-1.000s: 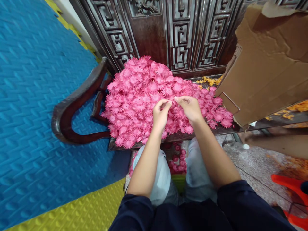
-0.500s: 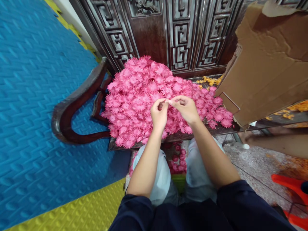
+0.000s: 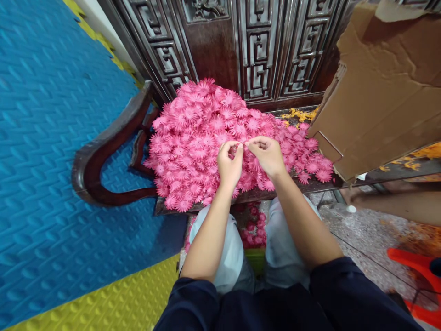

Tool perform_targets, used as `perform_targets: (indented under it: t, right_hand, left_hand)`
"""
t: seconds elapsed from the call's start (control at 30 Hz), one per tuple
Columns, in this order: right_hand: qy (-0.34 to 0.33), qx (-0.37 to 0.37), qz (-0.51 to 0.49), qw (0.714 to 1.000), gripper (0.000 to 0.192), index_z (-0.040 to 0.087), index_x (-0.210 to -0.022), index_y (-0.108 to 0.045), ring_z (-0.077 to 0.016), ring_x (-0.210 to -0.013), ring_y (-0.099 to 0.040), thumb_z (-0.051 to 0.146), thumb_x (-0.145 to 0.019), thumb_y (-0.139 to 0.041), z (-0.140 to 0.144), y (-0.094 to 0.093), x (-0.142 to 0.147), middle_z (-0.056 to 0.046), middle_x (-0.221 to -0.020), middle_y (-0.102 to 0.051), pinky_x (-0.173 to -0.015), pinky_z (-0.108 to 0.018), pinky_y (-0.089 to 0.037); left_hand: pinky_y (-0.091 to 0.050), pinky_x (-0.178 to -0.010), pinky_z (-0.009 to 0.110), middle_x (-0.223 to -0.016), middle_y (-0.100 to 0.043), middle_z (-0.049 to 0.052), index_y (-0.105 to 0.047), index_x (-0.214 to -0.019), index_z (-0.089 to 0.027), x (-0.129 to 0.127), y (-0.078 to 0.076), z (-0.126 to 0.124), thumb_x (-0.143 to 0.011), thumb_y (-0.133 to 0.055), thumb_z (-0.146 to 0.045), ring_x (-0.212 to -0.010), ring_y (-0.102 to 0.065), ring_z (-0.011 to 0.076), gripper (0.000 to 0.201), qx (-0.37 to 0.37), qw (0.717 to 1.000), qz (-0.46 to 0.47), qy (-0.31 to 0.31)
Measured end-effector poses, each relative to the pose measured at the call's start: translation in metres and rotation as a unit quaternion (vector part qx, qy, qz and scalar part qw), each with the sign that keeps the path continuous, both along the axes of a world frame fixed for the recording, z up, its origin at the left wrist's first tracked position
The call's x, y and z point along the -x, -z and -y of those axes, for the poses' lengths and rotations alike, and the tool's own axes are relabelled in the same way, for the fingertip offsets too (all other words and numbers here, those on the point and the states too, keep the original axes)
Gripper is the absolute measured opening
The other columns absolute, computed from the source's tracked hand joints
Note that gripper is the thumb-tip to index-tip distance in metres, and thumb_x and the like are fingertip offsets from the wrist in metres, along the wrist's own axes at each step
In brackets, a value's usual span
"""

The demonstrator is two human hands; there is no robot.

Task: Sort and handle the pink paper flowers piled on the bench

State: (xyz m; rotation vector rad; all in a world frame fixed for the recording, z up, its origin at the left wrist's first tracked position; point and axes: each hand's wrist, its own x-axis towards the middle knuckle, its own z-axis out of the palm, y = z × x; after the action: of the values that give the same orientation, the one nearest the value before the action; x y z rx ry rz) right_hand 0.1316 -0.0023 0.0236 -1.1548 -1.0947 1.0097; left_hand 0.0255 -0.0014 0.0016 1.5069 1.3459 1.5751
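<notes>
A large heap of pink artificial flowers (image 3: 193, 138) with thin pointed petals lies on a dark wooden bench (image 3: 248, 196). Over the front of the heap, my left hand (image 3: 230, 164) is closed in a pinch, thumb against fingers. My right hand (image 3: 268, 155) pinches just beside it, and the two sets of fingertips almost meet. Between them is a small pink flower piece, mostly covered by the fingers; its exact shape is unclear. Loose flowers surround both hands.
A torn cardboard box (image 3: 382, 92) stands on the bench at right, near yellow-orange pieces (image 3: 303, 113). At left are a curved wooden armrest (image 3: 86, 170) and blue matting (image 3: 51, 161). More pink flowers (image 3: 255, 230) lie below, between my knees. Another person's limb (image 3: 396, 204) shows at right.
My fingertips have drawn slightly apart, the left hand shifting a little to the right. Both hands stay pinched over the heap.
</notes>
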Motion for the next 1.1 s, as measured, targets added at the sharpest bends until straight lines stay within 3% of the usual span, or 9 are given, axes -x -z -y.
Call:
perform_targets:
  t: [0.3,0.43,0.63,0.87,1.1]
  right_hand:
    - [0.012,0.003,0.023,1.000,0.003,0.015,-0.059,-0.061,-0.0060,-0.049,-0.044,0.016,-0.062,-0.062,0.0015,-0.0043,-0.0005,0.005,-0.051,-0.053,-0.054,-0.023,-0.038]
    - [0.014,-0.002,0.023,1.000,0.003,0.015,-0.062,-0.061,-0.0057,-0.049,-0.043,0.015,-0.063,-0.063,0.0015,-0.0052,-0.0012,0.006,-0.051,-0.052,-0.055,-0.023,-0.038]
    - [0.003,-0.018,0.044,0.999,0.002,0.015,-0.064,-0.061,-0.0056,-0.050,-0.043,0.016,-0.064,-0.064,0.0019,-0.0056,-0.0023,0.006,-0.053,-0.051,-0.056,-0.023,-0.038]
    - [-0.011,-0.029,0.064,0.997,0.005,0.015,-0.063,-0.062,-0.0063,-0.051,-0.044,0.019,-0.064,-0.065,0.0023,-0.0034,-0.0041,0.004,-0.056,-0.055,-0.057,-0.024,-0.039]
    - [-0.044,-0.047,0.108,0.992,0.007,0.016,-0.067,-0.066,-0.0079,-0.056,-0.048,0.024,-0.067,-0.066,0.0026,-0.0032,-0.0055,0.001,-0.064,-0.063,-0.058,-0.024,-0.042]
  left_hand:
    - [-0.041,-0.076,0.025,-0.079,-0.061,0.001,-0.060,-0.073,-0.018,0.0032,-0.0002,-0.0003,-0.081,-0.054,-0.023,-0.080,-0.056,0.0138,0.011,0.007,0.998,0.047,0.038]
    - [-0.041,-0.073,0.024,-0.071,-0.059,-0.001,-0.059,-0.066,-0.018,0.0021,0.0007,-0.0009,-0.079,-0.055,-0.021,-0.073,-0.054,0.0127,0.013,0.033,0.996,0.059,0.065]
    - [-0.043,-0.077,0.024,-0.077,-0.065,0.000,-0.065,-0.074,-0.019,-0.0005,-0.0006,-0.0011,-0.077,-0.061,-0.024,-0.077,-0.058,0.0124,0.008,0.052,0.987,0.132,0.073]
    - [-0.046,-0.079,0.026,-0.070,-0.066,-0.001,-0.067,-0.067,-0.019,0.0022,-0.0006,-0.0054,-0.073,-0.068,-0.027,-0.075,-0.060,0.0129,0.010,0.093,0.971,0.197,0.100]
    - [-0.048,-0.076,0.028,-0.069,-0.063,-0.001,-0.065,-0.067,-0.019,0.0089,-0.0013,-0.0081,-0.073,-0.068,-0.029,-0.073,-0.059,0.0127,0.013,0.146,0.961,0.191,0.136]
